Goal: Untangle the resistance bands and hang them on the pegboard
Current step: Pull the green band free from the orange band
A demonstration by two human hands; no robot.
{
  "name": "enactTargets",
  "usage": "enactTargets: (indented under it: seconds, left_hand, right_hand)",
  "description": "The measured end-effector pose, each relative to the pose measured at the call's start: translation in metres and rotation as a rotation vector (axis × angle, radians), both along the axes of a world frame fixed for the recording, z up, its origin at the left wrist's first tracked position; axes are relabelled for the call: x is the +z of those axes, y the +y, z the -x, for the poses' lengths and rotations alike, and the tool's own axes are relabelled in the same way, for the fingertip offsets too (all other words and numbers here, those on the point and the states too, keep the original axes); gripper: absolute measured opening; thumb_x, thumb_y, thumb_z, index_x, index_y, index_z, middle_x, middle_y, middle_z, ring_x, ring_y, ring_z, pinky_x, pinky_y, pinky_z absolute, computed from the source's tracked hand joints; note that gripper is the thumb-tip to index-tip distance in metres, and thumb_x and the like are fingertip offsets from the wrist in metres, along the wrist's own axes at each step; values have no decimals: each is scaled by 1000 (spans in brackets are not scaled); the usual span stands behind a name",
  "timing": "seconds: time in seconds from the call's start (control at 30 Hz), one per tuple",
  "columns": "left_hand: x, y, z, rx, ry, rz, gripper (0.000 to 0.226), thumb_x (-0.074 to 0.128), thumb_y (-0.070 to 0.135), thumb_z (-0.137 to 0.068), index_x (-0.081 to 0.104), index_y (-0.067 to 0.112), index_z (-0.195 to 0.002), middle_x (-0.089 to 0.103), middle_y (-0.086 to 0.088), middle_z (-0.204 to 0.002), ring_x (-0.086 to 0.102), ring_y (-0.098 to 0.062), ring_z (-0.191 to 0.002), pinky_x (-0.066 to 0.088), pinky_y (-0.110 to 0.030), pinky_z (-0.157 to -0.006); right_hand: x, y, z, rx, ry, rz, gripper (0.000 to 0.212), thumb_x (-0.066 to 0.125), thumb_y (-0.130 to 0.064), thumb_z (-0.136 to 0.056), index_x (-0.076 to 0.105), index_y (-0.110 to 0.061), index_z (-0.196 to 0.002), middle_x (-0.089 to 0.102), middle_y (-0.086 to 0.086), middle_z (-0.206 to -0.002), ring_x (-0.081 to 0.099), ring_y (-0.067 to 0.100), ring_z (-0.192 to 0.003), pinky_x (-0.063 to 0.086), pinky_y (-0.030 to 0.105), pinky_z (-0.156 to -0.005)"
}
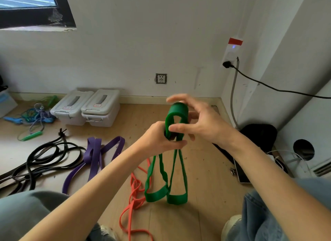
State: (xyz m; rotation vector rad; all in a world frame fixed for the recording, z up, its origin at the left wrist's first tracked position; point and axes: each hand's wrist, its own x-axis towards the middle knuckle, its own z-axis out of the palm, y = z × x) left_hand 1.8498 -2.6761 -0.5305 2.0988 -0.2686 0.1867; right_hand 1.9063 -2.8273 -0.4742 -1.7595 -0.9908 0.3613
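- Green band [176, 161]: held up over the floor [200, 169], folded into several loops; the top loop arches above both hands, and two lower loops hang down with their bottom ends near or on the floor, which of the two cannot be told.
- Left hand [161, 138]: fingers curled round the gathered middle of the green band, gripping it.
- Right hand [197, 120]: fingers spread and lightly bent around the top loop; the thumb lies against the front strands and the fingertips reach over the loop's crown. Whether it pinches the band or only touches it cannot be told.
- Orange band [133, 194]: on the floor just left of the green loops, running in loose coils toward the bottom edge.
- Purple band [95, 156]: on the floor further left, folded over itself.
- Black bands [43, 160]: in a tangled heap on the floor at far left, beside the purple band.
- Two bins [87, 108]: lidded, grey-white, side by side against the wall, behind the bands.
- Ropes [35, 118]: a mixed blue and green pile left of the bins.
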Motion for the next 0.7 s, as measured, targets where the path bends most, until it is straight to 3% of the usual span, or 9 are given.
enactTargets:
  seconds: [0.07, 0.17, 0.27, 0.33, 0.43, 0.53, 0.6, 0.67, 0.7]
  left_hand:
    - [-4, 1, -2, 34, 27, 103, 17, 70, 15, -77, 62, 20, -90, 60, -4, -95, 61, -19, -82, 54, -30, -73]
    - [-21, 11, 0, 96, 167, 230, 23, 68, 7, -79, 60, 26, -89, 50, 6, -106, 55, -17, -101, 51, -32, -88]
    - [-49, 18, 12, 13, 377, 100, 29, 63, -1, -80, 53, 22, -94, 57, 1, -101, 61, -19, -98, 55, -36, -86]
    - [-55, 23, 14, 50, 402, 50, 27, 62, -2, -81, 51, 21, -90, 59, -3, -91, 64, -23, -89, 56, -38, -81]
    - [-41, 36, 7, 179, 247, 44, 25, 61, -1, -83, 50, 21, -84, 52, 1, -73, 56, -12, -66, 50, -21, -62]
    - [-16, 48, 5, 259, 147, 177, 20, 64, -1, -82, 55, 17, -84, 52, 5, -67, 51, 0, -55, 42, -13, -53]
    - [-7, 39, 6, 148, 202, 82, 19, 67, 0, -80, 57, 16, -83, 54, 8, -64, 52, 1, -54, 41, -13, -52]
    - [-4, 20, 6, 12, 294, -75, 17, 67, 4, -78, 56, 17, -82, 55, 7, -64, 52, 1, -51, 40, -14, -50]
    - [-3, 11, 6, -29, 316, -123, 16, 67, 6, -77, 56, 17, -83, 56, 7, -65, 52, 1, -51, 40, -15, -50]
  right_hand:
    - [-2, 1, 3, 5, 52, -108, 34, 72, -12, -77, 58, -22, -107, 58, 5, -99, 68, 26, -79, 56, 25, -58]
    - [-1, -1, 6, -20, 257, -318, 28, 67, -10, -74, 57, -16, -100, 56, 8, -104, 69, 21, -84, 58, 27, -62]
    - [5, -9, -2, -60, 418, -595, 27, 66, -12, -74, 58, -14, -100, 60, 3, -99, 69, 19, -86, 57, 27, -68]
    - [7, -20, -14, -112, 444, -682, 26, 66, -13, -75, 58, -16, -100, 62, 4, -98, 68, 20, -91, 56, 28, -73]
    - [1, -42, -34, -294, 366, -385, 27, 63, -8, -80, 54, -19, -103, 62, 8, -107, 66, 24, -98, 55, 35, -84]
    - [-16, -63, -43, -378, 283, 351, 49, 71, -13, -75, 46, -22, -116, 54, 13, -122, 61, 25, -101, 52, 39, -88]
    - [-24, -64, -34, -371, 138, 681, 74, 78, -29, -71, 38, -23, -133, 39, 8, -141, 47, 23, -123, 41, 38, -99]
    - [-31, -51, -17, -206, 65, 644, 98, 80, -39, -66, 23, -29, -144, 23, -1, -152, 29, 16, -135, 27, 33, -107]
    - [-36, -41, -6, -75, 66, 601, 100, 81, -39, -65, 21, -32, -144, 25, -6, -150, 29, 10, -133, 26, 28, -106]
